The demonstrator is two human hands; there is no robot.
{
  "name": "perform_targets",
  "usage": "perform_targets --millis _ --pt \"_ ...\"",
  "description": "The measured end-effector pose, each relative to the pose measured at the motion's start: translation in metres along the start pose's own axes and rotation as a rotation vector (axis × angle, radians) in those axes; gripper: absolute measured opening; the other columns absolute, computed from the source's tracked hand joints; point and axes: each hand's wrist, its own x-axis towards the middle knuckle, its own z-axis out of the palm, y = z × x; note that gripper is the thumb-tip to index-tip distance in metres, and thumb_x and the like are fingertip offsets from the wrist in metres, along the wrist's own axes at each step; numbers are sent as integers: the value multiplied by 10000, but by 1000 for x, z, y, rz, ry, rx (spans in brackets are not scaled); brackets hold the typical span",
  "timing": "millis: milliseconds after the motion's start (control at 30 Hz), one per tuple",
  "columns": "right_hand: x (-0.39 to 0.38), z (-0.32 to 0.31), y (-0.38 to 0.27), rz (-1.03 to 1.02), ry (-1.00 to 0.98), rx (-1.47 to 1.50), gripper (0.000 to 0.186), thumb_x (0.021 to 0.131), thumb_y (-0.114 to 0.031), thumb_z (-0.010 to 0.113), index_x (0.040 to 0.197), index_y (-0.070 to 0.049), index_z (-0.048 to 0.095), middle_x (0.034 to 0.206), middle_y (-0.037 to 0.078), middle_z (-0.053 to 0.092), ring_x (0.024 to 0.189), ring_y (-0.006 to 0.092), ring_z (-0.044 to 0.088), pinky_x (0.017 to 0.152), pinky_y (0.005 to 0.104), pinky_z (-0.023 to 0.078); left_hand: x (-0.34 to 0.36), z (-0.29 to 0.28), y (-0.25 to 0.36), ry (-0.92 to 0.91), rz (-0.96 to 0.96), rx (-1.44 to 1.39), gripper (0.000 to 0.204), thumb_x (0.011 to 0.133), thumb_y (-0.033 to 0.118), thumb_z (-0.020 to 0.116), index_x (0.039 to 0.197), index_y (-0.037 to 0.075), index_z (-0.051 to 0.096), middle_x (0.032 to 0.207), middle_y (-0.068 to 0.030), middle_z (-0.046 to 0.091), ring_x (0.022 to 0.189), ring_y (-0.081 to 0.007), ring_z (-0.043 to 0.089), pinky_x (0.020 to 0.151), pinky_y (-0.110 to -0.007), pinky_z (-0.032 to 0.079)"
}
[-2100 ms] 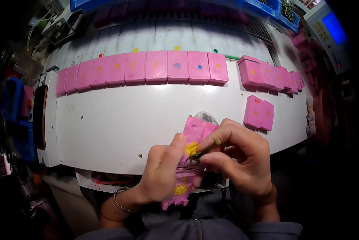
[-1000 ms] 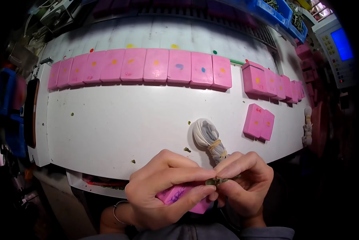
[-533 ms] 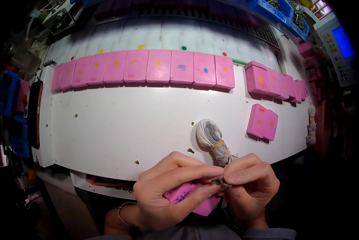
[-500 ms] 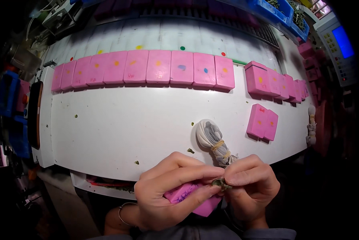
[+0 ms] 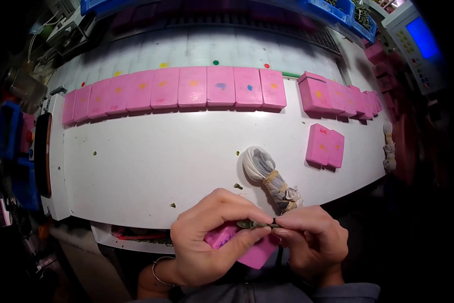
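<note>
The left hand (image 5: 201, 245) clasps a pink block (image 5: 259, 254) and, between thumb and forefinger, grips a small green piece (image 5: 246, 223); the right hand (image 5: 318, 240) pinches its right end. Both hands are at the table's (image 5: 136, 166) near edge. A banded cloth (image 5: 259, 164) lies just beyond them. Pink blocks (image 5: 192, 88) line the far edge; two more (image 5: 325, 147) sit toward the right edge.
</note>
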Motion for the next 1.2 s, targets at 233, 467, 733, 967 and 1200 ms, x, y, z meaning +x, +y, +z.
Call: perform_targets --millis 233,467,733,967,1200 --pt "7 1 4 295 -302 173 68 856 -51 573 828 8 592 628 105 560 527 198 566 492 282 429 -5 -12 2 15 -21 115 151 744 -80 654 885 -25 644 853 -93 595 755 -140 581 663 -233 456" --pt "14 13 11 235 -334 -49 146 885 -134 565 922 -5 624 698 104 617 592 173 585 550 278 449 -8 -23 -12 86 -57 103 157 736 -66 664 882 -8 654 850 -79 606 758 -134 584 672 -230 456" --pt "122 2 -7 203 -367 172 145 889 -102 542 893 16 625 620 41 585 513 64 484 473 227 390 8 -34 -25 249 -53 -149 282 852 184 628 1030 -34 613 869 -49 577 791 -110 561 710 -224 456" --pt "144 29 -8 51 -329 290 223 901 -169 535 1026 3 600 700 63 613 571 98 531 509 245 423 13 -39 -27 437 -404 -733 740 911 618 190 1111 -20 507 869 -67 534 763 -177 570 702 -305 503" --pt "67 26 6 -382 -321 25 137 878 -139 535 916 -20 594 956 116 574 819 251 548 691 337 470 9 -21 -22 74 -239 -409 957 817 730 142 1386 -32 254 835 -126 626 689 -159 564 665 -267 473"
